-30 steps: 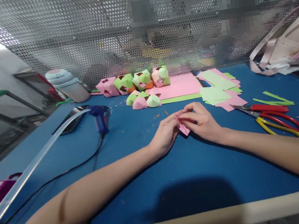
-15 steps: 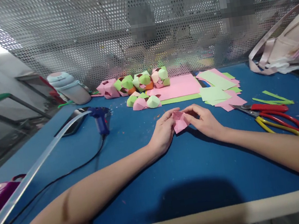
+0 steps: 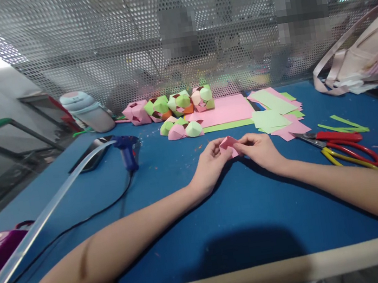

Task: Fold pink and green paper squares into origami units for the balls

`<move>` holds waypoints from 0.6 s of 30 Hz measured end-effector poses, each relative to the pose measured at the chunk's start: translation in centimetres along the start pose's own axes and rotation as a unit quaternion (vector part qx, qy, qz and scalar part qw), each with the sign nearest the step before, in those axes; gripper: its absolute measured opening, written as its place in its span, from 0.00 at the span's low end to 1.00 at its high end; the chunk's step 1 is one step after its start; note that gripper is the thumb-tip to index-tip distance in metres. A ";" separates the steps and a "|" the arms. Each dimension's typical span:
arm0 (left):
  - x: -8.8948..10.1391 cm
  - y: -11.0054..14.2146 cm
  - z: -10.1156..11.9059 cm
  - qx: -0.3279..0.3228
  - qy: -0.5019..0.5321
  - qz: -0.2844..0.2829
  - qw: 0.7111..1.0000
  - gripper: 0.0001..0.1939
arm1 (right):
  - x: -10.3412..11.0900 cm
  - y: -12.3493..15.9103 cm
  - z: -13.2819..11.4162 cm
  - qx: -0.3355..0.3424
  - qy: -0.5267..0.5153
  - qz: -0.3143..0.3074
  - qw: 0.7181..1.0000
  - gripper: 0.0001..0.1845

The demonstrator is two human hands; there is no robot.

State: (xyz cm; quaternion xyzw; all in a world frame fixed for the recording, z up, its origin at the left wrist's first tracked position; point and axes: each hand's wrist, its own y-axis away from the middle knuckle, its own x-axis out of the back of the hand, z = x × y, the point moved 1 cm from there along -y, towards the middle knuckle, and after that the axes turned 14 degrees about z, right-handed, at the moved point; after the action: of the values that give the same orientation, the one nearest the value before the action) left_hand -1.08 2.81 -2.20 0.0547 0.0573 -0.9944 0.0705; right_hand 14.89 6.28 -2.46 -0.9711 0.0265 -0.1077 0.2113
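From where I stand the folded paper (image 3: 229,143) between left hand (image 3: 209,164) and right hand (image 3: 261,151) looks matt, the surface (image 3: 241,213) under them smooth, the glue gun (image 3: 128,153) leftward plastic, the scissors (image 3: 321,143) rightward metal-bladed with glossy grips (image 3: 339,136), the screen (image 3: 111,63) beyond perforated metal.

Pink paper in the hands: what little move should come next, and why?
Perhaps press the folds of the pink paper firmer, because it looks creased but not flat, and the left hand and right hand grip its opposite sides.
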 end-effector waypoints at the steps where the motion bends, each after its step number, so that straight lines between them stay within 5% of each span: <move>1: -0.1 0.0 0.1 0.002 -0.014 0.004 1.000 0.18 | 0.0 0.1 -0.1 0.001 -0.001 0.000 1.000 0.11; 6: 0.2 -0.4 0.1 -0.018 -0.082 0.056 0.995 0.14 | -0.4 0.8 -0.7 0.024 0.021 -0.030 0.999 0.11; 12: 0.8 -1.1 0.0 -0.051 -0.160 0.033 0.985 0.10 | -0.4 0.8 -0.5 0.058 -0.002 -0.017 0.998 0.10; 18: 0.7 -1.0 0.7 -0.047 -0.072 0.065 0.994 0.16 | -0.6 0.2 0.0 -0.087 -0.115 -0.046 0.988 0.12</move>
State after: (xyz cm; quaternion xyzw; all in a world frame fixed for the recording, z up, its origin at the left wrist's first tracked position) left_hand -2.01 3.64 -1.51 -0.0170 0.0953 -0.9852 0.1414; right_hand 14.29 6.14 -2.64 -0.9919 -0.0331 -0.0022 0.1223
